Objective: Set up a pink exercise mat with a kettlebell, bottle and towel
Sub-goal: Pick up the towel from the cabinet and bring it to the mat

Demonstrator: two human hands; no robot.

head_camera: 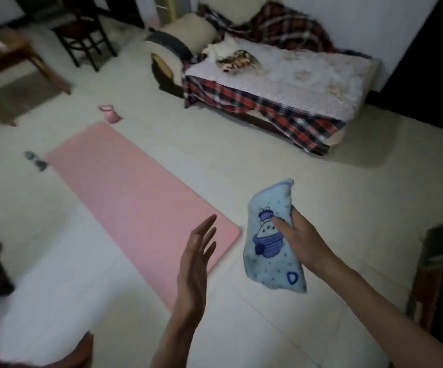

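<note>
Two bare hands reach out low in the view. The left hand point(196, 257) is flat, with its fingers spread wide, and holds nothing. It floats over the near end of the mat. The right hand point(298, 239) is closed around a soft light-blue towel with a purple cartoon picture point(271, 236). The towel hangs loose in the air, just past the mat's near corner, at about 3 o'clock from the left hand.

The long flat pink foam exercise mat point(135, 192) lies on the pale tiled floor point(321, 181). Its long way runs from near the hands up toward 11 o'clock. The right hand has the towel, so I think it only needs to go a little toward 9 o'clock to lay the towel on the mat.

Farther off, a small pink kettlebell point(110, 114) sits on the floor just past the mat's far end. At the mat's far left side lies a small grey thing point(35, 160), too blurry to name. At 1 o'clock stands a bed with a red checked blanket point(268, 102).
</note>
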